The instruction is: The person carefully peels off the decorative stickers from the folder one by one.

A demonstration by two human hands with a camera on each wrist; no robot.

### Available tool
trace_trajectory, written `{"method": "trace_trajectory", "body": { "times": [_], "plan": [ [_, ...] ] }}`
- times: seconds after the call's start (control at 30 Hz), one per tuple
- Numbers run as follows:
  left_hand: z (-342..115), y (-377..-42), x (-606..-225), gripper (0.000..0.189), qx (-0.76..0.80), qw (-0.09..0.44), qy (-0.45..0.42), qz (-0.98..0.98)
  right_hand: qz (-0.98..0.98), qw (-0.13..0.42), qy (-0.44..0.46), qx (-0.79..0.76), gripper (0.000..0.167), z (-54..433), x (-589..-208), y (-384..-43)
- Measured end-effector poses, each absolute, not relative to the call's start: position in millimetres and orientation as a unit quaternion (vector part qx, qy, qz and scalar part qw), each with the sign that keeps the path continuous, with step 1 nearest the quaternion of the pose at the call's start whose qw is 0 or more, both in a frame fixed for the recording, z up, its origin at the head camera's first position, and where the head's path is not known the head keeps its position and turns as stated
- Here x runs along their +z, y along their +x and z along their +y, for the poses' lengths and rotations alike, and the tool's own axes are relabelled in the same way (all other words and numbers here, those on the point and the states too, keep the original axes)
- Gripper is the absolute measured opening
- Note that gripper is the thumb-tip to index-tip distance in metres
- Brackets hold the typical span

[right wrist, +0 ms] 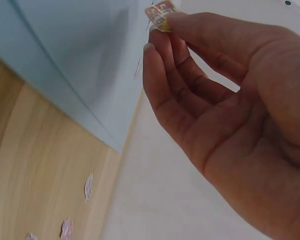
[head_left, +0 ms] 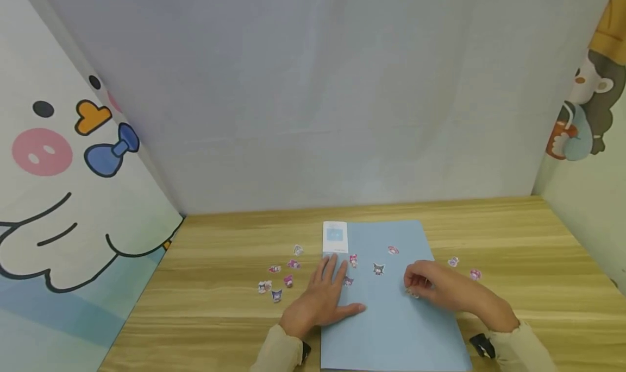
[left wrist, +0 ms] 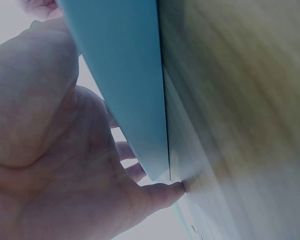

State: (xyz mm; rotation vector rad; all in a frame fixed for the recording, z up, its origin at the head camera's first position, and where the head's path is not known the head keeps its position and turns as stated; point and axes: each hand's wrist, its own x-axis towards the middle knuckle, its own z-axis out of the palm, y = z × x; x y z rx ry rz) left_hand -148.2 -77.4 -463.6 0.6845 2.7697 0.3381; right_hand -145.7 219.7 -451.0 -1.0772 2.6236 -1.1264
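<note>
My right hand (head_left: 435,285) pinches a small cartoon sticker (right wrist: 161,14) between thumb and fingertips, over the right part of a light blue folder (head_left: 391,328). Flat on the folder's left side rests my left hand (head_left: 323,295), fingers straight and spread, the thumb pointing right. In the left wrist view its fingers lie along the folder's edge (left wrist: 125,90). Several stickers are on the blue cover: a dark-eared one (head_left: 379,269) in the middle, a red one (head_left: 393,250) above it, a pink one (head_left: 354,260) and a purple one (head_left: 348,281) beside the left fingers.
Several loose stickers (head_left: 288,281) lie on the wooden table (head_left: 220,307) left of the folder. Two more, a pale one (head_left: 454,261) and a pink one (head_left: 475,274), lie to its right. A white label (head_left: 335,237) covers the folder's top left corner. A pale curtain (head_left: 342,117) closes off the back.
</note>
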Motion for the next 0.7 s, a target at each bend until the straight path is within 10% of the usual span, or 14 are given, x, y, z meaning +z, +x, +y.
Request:
{"method": "trace_trajectory", "body": {
  "times": [0.7],
  "plan": [
    [-79, -150, -466, 0.100, 0.132, 0.133, 0.238, 0.953, 0.888, 0.026, -0.302, -0.345, 0.014, 285, -451, -159]
  ]
}}
